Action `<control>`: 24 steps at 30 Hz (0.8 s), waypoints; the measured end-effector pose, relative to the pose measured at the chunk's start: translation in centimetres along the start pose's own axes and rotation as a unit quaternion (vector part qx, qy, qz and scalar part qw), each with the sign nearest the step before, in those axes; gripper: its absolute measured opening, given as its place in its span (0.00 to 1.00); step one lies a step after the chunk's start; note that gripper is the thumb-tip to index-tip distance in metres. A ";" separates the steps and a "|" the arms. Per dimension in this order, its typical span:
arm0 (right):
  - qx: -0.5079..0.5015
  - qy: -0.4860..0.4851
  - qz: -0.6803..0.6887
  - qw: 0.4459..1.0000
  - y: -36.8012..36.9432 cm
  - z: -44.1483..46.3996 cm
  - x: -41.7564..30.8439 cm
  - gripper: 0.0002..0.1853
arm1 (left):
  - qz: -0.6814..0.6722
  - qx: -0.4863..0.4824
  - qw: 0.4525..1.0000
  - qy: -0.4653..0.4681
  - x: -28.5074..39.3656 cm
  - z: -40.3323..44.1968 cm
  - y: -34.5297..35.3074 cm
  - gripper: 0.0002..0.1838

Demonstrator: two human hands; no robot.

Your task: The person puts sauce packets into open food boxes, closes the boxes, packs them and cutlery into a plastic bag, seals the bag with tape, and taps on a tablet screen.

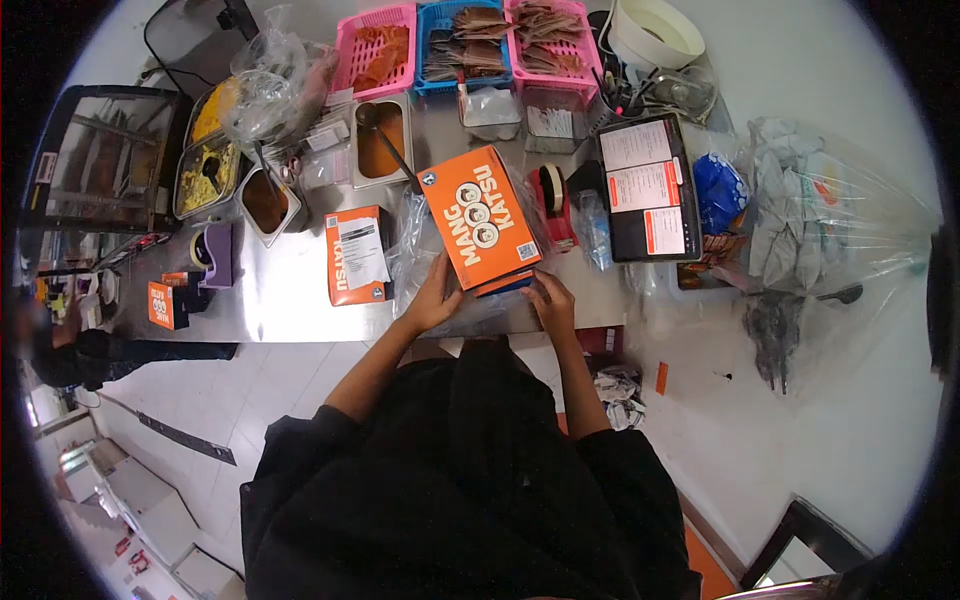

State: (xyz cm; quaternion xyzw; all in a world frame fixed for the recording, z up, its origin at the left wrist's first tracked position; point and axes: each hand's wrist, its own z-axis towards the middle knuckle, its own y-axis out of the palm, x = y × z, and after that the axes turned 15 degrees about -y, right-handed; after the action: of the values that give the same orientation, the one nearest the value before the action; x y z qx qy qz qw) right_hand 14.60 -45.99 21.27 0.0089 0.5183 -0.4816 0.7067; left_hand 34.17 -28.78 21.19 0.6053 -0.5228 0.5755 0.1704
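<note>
An orange "Mang Katsu" food box [505,205] sits tilted in front of me, at the table's near edge. My left hand [436,298] grips its lower left side. My right hand [551,302] holds its near right corner, where a dark blue edge shows beneath the orange top. Crumpled clear plastic [408,245] lies beside and under the box. To the left is another orange box [345,285], with a printed paper slip [362,252] on top. A red tape dispenser [557,215] stands just right of the held box.
Sauce pans [381,150] with ladles and a tray of yellow food [207,175] stand at back left. Pink and blue baskets [465,80] line the back. A tablet [648,190] is at right. A purple tape dispenser [215,255] and small orange box [165,305] are left. Another person [75,345] stands far left.
</note>
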 end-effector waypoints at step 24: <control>0.022 0.039 -0.123 0.991 1.4 0.7 0.1 0.11 | 0.311 0.048 0.946 -0.082 3.7 0.3 2.1 0.49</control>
State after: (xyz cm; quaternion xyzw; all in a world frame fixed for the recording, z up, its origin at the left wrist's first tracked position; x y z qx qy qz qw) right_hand 16.08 -45.67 20.84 -0.0205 0.5322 -0.5751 0.6210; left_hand 31.76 -31.48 23.55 0.4654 -0.6691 0.5725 -0.0893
